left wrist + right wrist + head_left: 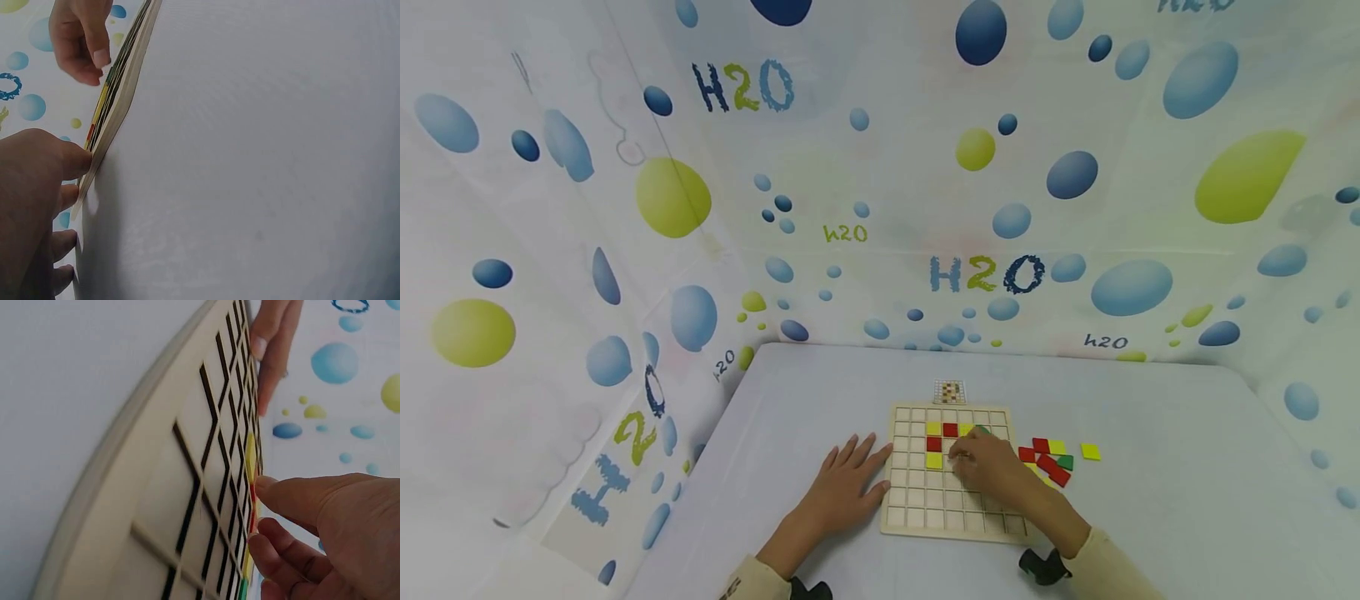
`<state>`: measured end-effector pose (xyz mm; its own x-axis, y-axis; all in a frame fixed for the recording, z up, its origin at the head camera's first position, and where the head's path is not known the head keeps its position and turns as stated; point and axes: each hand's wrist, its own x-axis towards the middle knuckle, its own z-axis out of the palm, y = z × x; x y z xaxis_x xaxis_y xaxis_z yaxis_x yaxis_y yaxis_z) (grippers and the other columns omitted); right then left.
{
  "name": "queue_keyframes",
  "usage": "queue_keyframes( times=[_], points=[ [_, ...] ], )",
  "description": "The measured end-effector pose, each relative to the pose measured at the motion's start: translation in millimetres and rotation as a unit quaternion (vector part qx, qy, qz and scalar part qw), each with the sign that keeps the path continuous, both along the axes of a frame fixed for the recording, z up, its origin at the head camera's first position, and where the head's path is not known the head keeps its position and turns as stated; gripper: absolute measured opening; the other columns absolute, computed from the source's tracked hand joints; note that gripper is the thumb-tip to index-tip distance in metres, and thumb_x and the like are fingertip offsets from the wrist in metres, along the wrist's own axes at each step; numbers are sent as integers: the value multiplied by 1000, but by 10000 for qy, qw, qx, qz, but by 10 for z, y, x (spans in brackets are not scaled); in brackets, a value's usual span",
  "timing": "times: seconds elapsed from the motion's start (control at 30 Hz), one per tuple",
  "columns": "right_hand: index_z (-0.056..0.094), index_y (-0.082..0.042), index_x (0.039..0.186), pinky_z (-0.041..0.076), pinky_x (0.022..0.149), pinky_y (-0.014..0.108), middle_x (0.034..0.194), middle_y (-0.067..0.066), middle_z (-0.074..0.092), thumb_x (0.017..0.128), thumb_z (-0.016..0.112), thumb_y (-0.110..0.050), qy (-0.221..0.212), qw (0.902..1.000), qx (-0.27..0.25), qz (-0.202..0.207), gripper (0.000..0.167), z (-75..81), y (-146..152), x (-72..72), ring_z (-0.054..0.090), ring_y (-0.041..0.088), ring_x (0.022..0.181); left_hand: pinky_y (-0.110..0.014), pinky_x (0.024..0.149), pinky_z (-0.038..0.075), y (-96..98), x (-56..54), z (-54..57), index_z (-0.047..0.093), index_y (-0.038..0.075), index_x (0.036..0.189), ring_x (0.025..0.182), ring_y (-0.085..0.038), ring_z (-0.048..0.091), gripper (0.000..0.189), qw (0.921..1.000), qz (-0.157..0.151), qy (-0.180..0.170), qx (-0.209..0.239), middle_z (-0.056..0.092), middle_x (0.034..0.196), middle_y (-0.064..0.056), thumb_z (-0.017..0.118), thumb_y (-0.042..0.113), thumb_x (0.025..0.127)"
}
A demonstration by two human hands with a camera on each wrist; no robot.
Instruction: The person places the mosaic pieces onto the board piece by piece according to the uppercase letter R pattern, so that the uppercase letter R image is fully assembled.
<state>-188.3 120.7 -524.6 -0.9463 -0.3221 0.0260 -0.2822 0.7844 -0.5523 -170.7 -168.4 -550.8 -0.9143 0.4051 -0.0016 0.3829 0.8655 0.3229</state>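
A wooden grid board lies on the table with red, yellow and green square tiles in some upper cells. My left hand rests at the board's left side with fingers spread; its thumb and a finger touch the edge. In the left wrist view, the left hand's fingers meet that edge. Over the board's middle, my right hand has bent fingers, its tips near a yellow tile and a red tile. Between thumb and fingers red shows; whether a tile is held there I cannot tell.
Loose red, yellow and green tiles lie in a pile right of the board, among them a red tile. A single yellow tile lies farther right. Behind the board is a small pattern card. A printed curtain surrounds the table.
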Motion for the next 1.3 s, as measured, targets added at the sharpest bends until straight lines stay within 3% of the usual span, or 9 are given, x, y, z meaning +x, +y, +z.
queue_keyframes(
  times=[0.1,0.3,0.47,0.57,0.77,1.3],
  points=[
    [76,-22,111,56,91,42,108,-4,65,95,80,-21,-78,9993,79,-360,16,46,193,2,61,16,100,-68,124,23,2,0,-5,44,28,163,160,-39,26,60,10000,11,-30,-32,35,172,-8,52,49,107],
    [69,-10,125,54,88,53,118,14,65,97,78,-17,-7,9966,471,-673,31,173,736,-51,61,27,100,-68,124,23,0,-5,-7,43,28,163,160,-39,25,61,10000,-13,-53,-14,34,172,-8,51,50,108],
    [66,-5,126,50,91,67,120,24,64,95,79,-22,-397,9902,864,-1019,38,222,1114,-169,59,38,106,-69,124,23,-13,-3,5,44,27,163,160,-40,25,60,10000,-17,-43,53,35,172,-9,52,49,107],
    [67,-5,122,48,88,69,118,24,65,92,81,-25,-664,9857,981,-1202,38,179,1248,-225,59,40,106,-69,124,23,-14,-3,-18,44,27,163,160,-40,26,60,10000,-10,-46,56,35,172,-8,52,49,107],
    [68,-8,112,45,81,62,109,18,66,93,80,-22,-723,9839,810,-1418,27,6,1337,-291,60,34,99,-68,125,22,-5,-12,-54,42,29,163,161,-38,24,61,10000,23,-22,-37,33,172,-7,51,51,107],
    [67,-4,126,48,88,65,116,20,63,96,74,-14,-506,9908,291,-1223,33,-127,1224,-388,57,32,104,-69,124,23,-1,6,-29,43,29,163,160,-39,26,60,10000,15,47,-9,34,172,-7,51,50,107]
  ],
)
